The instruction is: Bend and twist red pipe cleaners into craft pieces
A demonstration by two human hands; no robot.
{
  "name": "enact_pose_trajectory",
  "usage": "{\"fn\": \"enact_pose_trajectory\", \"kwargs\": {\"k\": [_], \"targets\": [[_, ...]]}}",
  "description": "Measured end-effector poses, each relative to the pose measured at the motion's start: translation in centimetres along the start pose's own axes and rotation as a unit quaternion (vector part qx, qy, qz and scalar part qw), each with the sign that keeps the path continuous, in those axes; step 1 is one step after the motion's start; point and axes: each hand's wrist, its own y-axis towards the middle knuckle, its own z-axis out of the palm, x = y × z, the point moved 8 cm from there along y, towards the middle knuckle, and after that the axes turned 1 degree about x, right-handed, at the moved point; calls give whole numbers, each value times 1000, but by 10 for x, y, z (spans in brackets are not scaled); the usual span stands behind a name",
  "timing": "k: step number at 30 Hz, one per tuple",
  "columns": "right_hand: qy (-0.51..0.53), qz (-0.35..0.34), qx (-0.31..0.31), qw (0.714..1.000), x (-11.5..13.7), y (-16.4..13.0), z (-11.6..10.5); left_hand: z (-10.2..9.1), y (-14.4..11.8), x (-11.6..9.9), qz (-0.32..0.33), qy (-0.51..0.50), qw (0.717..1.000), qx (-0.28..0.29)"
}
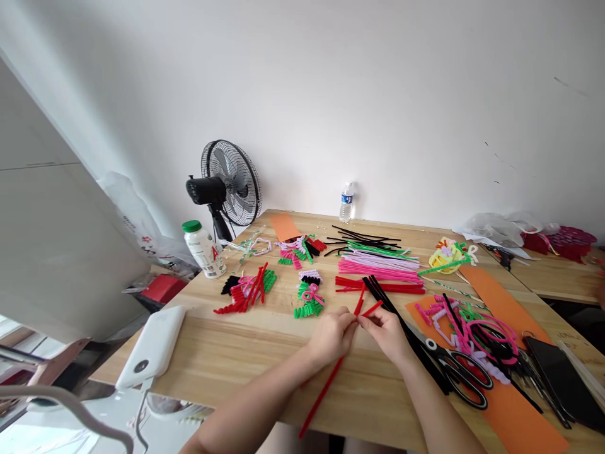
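Both my hands meet over the front middle of the wooden table, fingers pinched round red pipe cleaners [326,389]. My left hand [332,334] grips them near a crossing point, and a long red end slants down toward the table's front edge. Fingertips of my right hand [385,331] press on the same spot, where a short red end points up and right. Black pipe cleaners [401,321] lie just beyond and beside my right hand. Past my hands, red pipe cleaners [397,287] lie in a row below pink ones [378,270]. How the held pieces join is hidden by my fingers.
Coiled pipe-cleaner pieces [309,293] lie left of centre. Scissors [460,372], an orange strip [520,410] and a black phone [564,381] are at right. A white bottle [203,249], a fan [231,183] and a power bank [151,347] stand or lie at left; a water bottle [346,203] is behind.
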Motion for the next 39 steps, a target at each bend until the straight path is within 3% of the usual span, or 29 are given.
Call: {"fn": "enact_pose_trajectory", "kwargs": {"k": [2, 4, 6, 7, 8, 10, 12, 15, 17, 19, 21, 23, 24, 25, 26, 27, 29, 30, 32, 34, 37, 39], "targets": [[-27, -45, 11, 999, 15, -4, -2, 7, 0, 13, -94, -158, 981, 65], [-36, -79, 22, 996, 26, -8, -2, 25, -6, 21, -195, -309, 916, 165], [-21, -85, 24, 996, 31, -9, -2, 37, -12, 22, -240, -381, 863, 227], [-12, -75, 17, 997, 29, -8, -2, 37, -11, 22, -234, -378, 869, 218], [-6, -58, 7, 998, 24, -6, -3, 32, -8, 24, -212, -346, 897, 179], [-4, -13, -13, 1000, 11, -2, -4, 12, 0, 21, -128, -205, 969, 50], [-9, 28, -23, 999, -4, 2, -3, -2, 0, 9, -36, -33, 998, -42], [-15, 53, -21, 998, -15, 5, -2, 2, 0, -2, 35, 91, 995, -30], [-16, 39, -10, 999, -11, 4, -3, 3, 1, -2, 34, 47, 998, -4], [-19, 3, -1, 1000, 0, 1, -4, 4, 3, 6, -30, -90, 995, 30], [-18, -45, 5, 999, 15, -3, -7, 17, 0, 17, -142, -271, 946, 108], [-12, -81, 6, 997, 26, -7, -9, 33, -9, 18, -230, -403, 863, 200], [-5, -85, 3, 996, 28, -8, -9, 38, -13, 16, -248, -432, 836, 229], [2, -77, -4, 997, 27, -8, -10, 40, -14, 15, -248, -434, 833, 235], [10, -61, -13, 998, 24, -7, -10, 36, -11, 16, -232, -409, 856, 213], [17, -40, -23, 999, 19, -6, -9, 29, -7, 18, -199, -359, 897, 165], [25, -1, -36, 999, 7, -3, -6, 8, -1, 14, -101, -202, 974, 37], [24, 12, -36, 999, 2, -2, -4, 0, 0, 9, -49, -118, 992, -14], [19, 24, -31, 999, -4, 0, -1, -3, -2, -1, 18, -5, 998, -51], [9, 17, -26, 999, -3, 0, 0, 0, -2, -3, 35, 15, 999, -38], [-30, -50, -22, 998, 16, -4, -3, 2, -1, 5, -25, -105, 994, 0], [-56, -118, -16, 991, 35, -11, -4, 14, -2, 17, -130, -261, 953, 80]]}}
